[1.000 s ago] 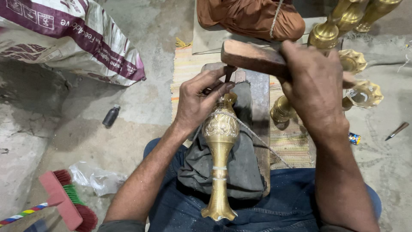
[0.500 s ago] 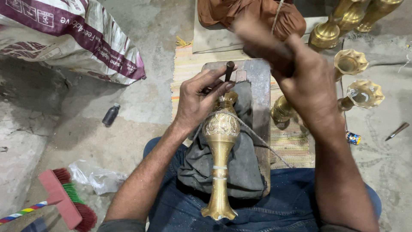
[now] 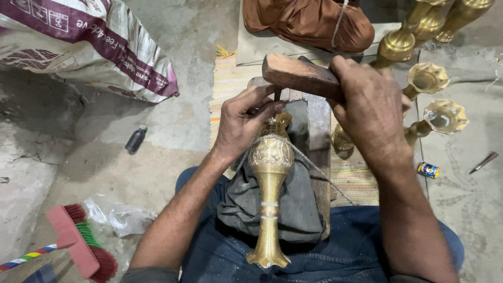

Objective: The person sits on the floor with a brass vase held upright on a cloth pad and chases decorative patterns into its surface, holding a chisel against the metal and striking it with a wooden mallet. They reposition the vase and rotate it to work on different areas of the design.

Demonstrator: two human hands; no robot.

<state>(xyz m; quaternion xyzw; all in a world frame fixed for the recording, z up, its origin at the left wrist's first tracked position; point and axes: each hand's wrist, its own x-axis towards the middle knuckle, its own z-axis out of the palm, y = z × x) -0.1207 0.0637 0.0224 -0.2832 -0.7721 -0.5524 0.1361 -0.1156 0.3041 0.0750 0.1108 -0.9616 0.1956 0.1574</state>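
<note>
Brass vase (image 3: pixel 270 178), engraved on its bulb, lies lengthwise on a dark grey cloth (image 3: pixel 293 204) over the person's lap, foot toward the viewer, neck resting against a wooden block (image 3: pixel 317 141).

Far left: printed sack (image 3: pixel 89 47) on the concrete floor (image 3: pixel 157 167); below it a red and green brush (image 3: pixel 78 243), crumpled clear plastic (image 3: pixel 118 217) and a small dark bottle (image 3: pixel 135 139).

Left hand (image 3: pixel 243 123): fingers pinched together on a slim dark punch (image 3: pixel 276 96), its tip set down at the vase's neck.

Right hand (image 3: pixel 369 110): closed tight around a wooden mallet (image 3: pixel 301 76), which sits directly above the punch head; whether it is touching cannot be told.

A thin cord (image 3: pixel 314 165) loops around the bulb.

Right side: several more brass vases (image 3: pixel 427 78), some with fluted mouths, stand or lie on a striped mat (image 3: pixel 356 178); beyond them a small coloured tin (image 3: pixel 428 170) and a loose metal tool (image 3: pixel 483 162).

Progress, as judged: pattern already covers the bulb; the stem below looks plain, and work sits at the neck, so it appears partway done.
</note>
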